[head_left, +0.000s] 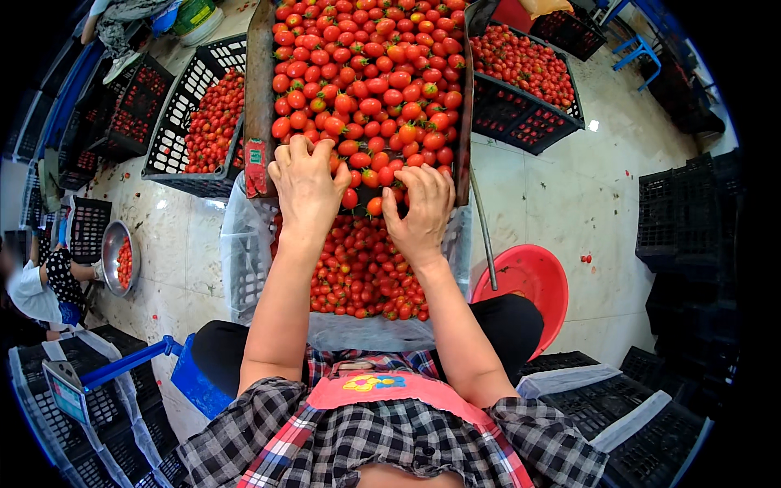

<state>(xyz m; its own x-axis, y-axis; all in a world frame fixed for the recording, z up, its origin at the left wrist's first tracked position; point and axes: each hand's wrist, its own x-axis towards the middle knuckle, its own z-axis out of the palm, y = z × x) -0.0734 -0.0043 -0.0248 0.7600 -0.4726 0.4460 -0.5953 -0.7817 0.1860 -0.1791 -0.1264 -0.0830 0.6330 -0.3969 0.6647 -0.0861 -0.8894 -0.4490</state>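
A sloping tray with metal sides (260,98) is heaped with small red cherry tomatoes (374,73), some with green stems. At its lower left corner my left hand (307,189) rests with fingers bent over the tomatoes, thumb apart from them; its fingertips are partly hidden. My right hand (423,207) lies at the lower right, fingers curved down onto the fruit and thumb spread away. A few loose tomatoes sit between the hands. Below the tray's lip, a lined crate (244,260) holds many more tomatoes.
Black crates of tomatoes stand left (167,154) and right (521,134) of the tray. A red basin (549,285) and a thin metal rod (482,220) are at the right. Stacked black crates (679,211) line the right side. A person (41,285) sits far left beside a metal bowl (114,236).
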